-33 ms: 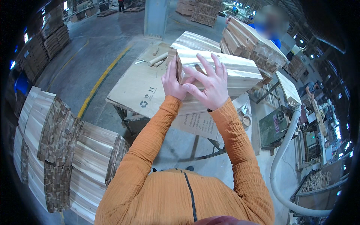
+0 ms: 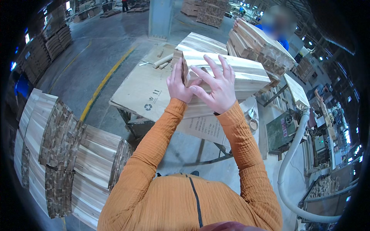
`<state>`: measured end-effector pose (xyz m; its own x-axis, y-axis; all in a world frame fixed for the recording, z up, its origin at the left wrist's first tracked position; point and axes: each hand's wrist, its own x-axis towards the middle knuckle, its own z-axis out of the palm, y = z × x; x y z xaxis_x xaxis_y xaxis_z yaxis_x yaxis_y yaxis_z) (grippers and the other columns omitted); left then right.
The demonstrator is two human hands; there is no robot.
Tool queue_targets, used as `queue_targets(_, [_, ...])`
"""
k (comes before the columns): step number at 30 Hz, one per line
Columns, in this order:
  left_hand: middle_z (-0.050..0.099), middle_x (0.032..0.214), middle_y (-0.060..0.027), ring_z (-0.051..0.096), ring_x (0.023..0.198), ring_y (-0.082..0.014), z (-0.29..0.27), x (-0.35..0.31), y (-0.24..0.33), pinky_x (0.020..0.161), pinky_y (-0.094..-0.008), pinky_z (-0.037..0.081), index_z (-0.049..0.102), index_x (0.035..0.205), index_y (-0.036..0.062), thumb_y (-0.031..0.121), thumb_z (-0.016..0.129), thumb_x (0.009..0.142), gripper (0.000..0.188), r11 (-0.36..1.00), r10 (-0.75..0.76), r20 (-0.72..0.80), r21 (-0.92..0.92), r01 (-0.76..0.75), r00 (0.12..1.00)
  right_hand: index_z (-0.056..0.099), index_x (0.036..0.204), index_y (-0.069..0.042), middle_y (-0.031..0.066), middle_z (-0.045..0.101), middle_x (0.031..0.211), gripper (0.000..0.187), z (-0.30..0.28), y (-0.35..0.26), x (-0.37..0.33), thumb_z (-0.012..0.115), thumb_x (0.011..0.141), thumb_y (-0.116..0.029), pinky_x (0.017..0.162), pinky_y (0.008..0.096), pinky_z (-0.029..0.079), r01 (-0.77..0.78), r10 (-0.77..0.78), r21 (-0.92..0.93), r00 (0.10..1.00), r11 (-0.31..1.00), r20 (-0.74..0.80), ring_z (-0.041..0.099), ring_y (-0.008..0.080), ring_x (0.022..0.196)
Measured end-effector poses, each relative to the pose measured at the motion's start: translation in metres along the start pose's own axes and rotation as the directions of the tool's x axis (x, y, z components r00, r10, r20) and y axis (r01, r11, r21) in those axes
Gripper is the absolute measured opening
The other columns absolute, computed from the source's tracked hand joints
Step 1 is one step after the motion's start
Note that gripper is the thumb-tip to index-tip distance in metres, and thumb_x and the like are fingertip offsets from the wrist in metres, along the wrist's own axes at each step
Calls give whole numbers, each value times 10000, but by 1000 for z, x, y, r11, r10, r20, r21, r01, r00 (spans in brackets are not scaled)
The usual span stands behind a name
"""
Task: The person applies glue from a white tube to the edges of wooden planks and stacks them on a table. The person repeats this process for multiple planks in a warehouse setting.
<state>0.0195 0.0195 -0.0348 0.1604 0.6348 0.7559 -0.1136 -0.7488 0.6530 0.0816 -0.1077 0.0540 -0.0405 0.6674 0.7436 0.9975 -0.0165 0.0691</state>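
A stack of pale, streaked wooden boards (image 2: 246, 72) lies on a cardboard-covered table in front of me. My left hand (image 2: 178, 87) is at the stack's left end, its fingers together along the end face and its thumb on the near side, gripping the corner. Over the top and near side rests my right hand (image 2: 218, 87), fingers spread on the top board and thumb near my left thumb. Part of the near side is hidden behind my hands. Another pile of boards (image 2: 203, 41) sits just beyond.
Short round wooden pieces (image 2: 163, 61) lie on the cardboard (image 2: 133, 94). Beside the table at left stand large stacks of wooden panels (image 2: 96, 154). A person in blue (image 2: 283, 43) is behind a tall board pile (image 2: 266, 42). A pale hose (image 2: 286, 161) curves down at right.
My right hand has shifted very slightly to the right on the wood. My left hand and the stack look practically the same.
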Motion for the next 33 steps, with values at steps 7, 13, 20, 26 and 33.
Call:
queue_targets(7, [480,1287,-152,478,1166,-301,3,10,-3,912,-437,347,365,1357,68,567,677,687,892,1000,5,-18,-17,-6,1000,626,1143,-277,96,422,1367,471,3,2,6,563,778,-569,1028,597,138,16,-16,2,1000,1000,12,238,390,1310])
queue_targets(13, [497,1266,-159,495,1148,-308,5,12,-5,917,-439,353,379,1346,58,585,669,685,894,999,4,-27,-53,-6,1000,617,1167,-260,100,413,1374,513,0,9,-2,553,780,-590,1029,599,132,-33,33,0,999,999,16,232,390,1315])
queue_targets(20, [505,1265,-151,498,1146,-311,5,11,-5,915,-437,352,379,1347,57,611,659,671,918,997,12,-32,-71,-14,999,627,1151,-243,101,416,1373,520,2,13,-5,539,785,-602,1022,610,130,-81,81,-21,997,996,-12,232,388,1317])
queue_targets(26, [500,1272,-150,495,1150,-310,4,8,-5,928,-439,341,368,1354,54,605,656,674,921,997,14,-18,-70,-16,1000,634,1135,-233,110,427,1360,515,1,12,-9,537,787,-600,1016,612,140,-69,69,-25,998,997,-14,240,392,1310])
queue_targets(33, [496,1275,-148,489,1153,-304,4,6,-3,924,-452,342,358,1358,64,527,708,669,900,997,62,-34,-44,-63,998,630,1139,-248,110,417,1371,488,3,-1,-8,559,777,-568,1016,613,143,-45,45,-9,999,999,-16,231,390,1313])
